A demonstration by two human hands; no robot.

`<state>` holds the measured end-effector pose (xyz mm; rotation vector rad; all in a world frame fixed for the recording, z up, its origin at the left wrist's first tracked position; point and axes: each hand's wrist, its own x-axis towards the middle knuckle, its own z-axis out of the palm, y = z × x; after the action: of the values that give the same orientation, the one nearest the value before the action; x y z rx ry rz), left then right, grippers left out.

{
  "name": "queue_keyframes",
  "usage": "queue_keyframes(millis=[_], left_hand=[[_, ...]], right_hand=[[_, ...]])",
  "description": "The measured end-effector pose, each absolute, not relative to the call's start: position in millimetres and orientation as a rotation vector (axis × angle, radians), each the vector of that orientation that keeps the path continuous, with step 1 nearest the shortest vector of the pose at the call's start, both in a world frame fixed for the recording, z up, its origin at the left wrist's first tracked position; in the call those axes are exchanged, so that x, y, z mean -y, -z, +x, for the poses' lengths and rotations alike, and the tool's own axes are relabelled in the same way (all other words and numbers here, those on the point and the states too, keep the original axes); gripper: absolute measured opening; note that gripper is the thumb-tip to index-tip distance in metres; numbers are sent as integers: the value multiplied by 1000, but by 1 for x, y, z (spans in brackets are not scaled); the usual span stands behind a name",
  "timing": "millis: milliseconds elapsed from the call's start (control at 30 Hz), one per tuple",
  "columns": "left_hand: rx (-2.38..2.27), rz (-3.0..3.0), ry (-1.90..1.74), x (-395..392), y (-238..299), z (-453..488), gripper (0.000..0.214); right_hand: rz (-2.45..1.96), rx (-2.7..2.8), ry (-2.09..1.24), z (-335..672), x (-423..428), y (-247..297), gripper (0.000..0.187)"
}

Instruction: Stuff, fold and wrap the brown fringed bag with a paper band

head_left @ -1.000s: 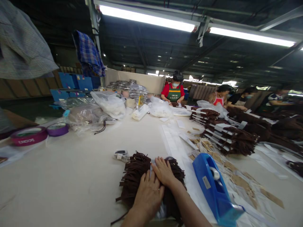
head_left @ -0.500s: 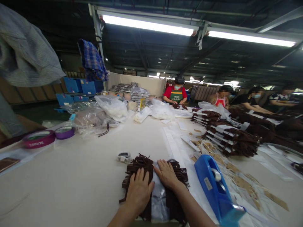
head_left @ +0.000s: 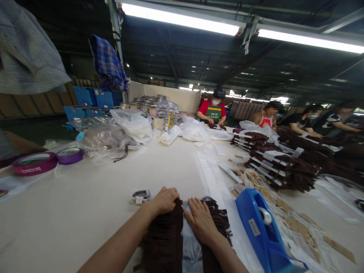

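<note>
In front of me on the table lies a dark brown fringed garment point(head_left: 167, 237), with a translucent pale sheet point(head_left: 191, 248) along its middle. My left hand point(head_left: 165, 200) is closed on the far left edge of the garment, its fingers curled over the fringed fabric. My right hand point(head_left: 200, 218) lies flat with fingers stretched out, across the sheet and the right-hand brown part. Just left of the garment's far edge sits a small clear-wrapped item point(head_left: 140, 197). A blue tape dispenser point(head_left: 257, 227) stands to the right of my right hand.
Stacked brown fringed garments point(head_left: 280, 168) with white sheets rise at the right. Tan tags point(head_left: 298, 227) with strings lie scattered past the dispenser. Tape rolls point(head_left: 34, 163) and clear plastic bags point(head_left: 102, 138) are at the left. Across the table a person in a green apron point(head_left: 213, 112) handles brown fabric.
My left hand has gone from lying flat on the fringe to gripping the garment's far left edge, slightly lifting or folding it. My right hand stays flat. The camera view has shifted a little.
</note>
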<state>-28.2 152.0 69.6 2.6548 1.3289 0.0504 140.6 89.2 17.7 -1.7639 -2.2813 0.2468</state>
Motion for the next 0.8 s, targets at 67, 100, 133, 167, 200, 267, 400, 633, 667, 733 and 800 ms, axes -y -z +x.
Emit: queue_keyframes(millis=[67,100,133,167,200,267,400,633,667,733,800], left_hand=[[-1286,2694,20,-159,-68,-28,23],[-1278,2718,40,-160,-67,-28,21],[-1269,2745,55,-159,-67,-29,20],[-1256,2773,72,-158,-68,-29,18],[-1240,2800,91,-157,-69,-28,16],[-1216,2849,133,-155,-71,-27,15],[-1295,2898,182,-152,-72,-27,16],[-1303,3102,122,-135,-66,-33,34],[-1292,3141,121,-133,-66,-31,37],[-1338,3108,137,-126,-67,-28,39],[-1464,2947,176,-116,-68,-24,37]], right_hand=[[-1756,2266,-265,141,-89,-17,47],[-1757,2256,-276,141,-88,-17,47],[-1757,2248,-288,142,-88,-17,47],[-1758,2242,-302,142,-88,-18,48],[-1760,2238,-316,142,-88,-18,48],[-1761,2242,-346,142,-89,-18,49],[-1761,2229,-360,142,-91,-17,50],[-1725,2183,-341,142,-84,-22,49],[-1705,2186,-343,142,-85,-22,49],[-1688,2180,-357,143,-85,-23,50],[-1696,2174,-381,142,-84,-23,49]])
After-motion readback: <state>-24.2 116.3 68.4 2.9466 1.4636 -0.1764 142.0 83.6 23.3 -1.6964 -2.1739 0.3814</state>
